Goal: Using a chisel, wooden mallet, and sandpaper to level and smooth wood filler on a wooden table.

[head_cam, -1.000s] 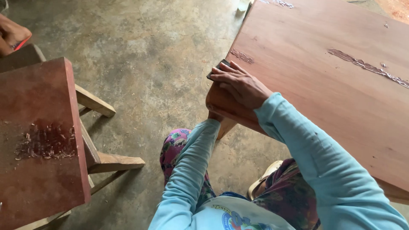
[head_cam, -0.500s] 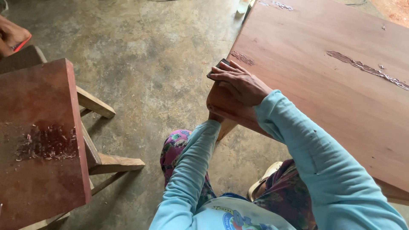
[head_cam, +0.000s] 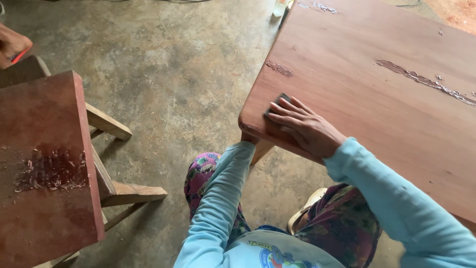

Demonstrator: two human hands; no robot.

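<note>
A large reddish-brown wooden table fills the right side. My right hand lies flat on its top near the rounded near-left corner. The fingers are stretched out and press a small dark sanding piece against the wood. My left arm in a light blue sleeve reaches up under that same corner beside the table leg. Only a sliver of my left hand shows below the edge, and its grip is hidden.
A smaller dark red wooden top with a patch of crumbly residue stands at the left on pale wooden rails. Another person's hand shows at the upper left. Rough filler streaks mark the big table. The floor is concrete.
My right hand has slid from wrapping over the table's corner edge onto the flat top, further inward, and the dark sanding piece now shows under the fingertips.
</note>
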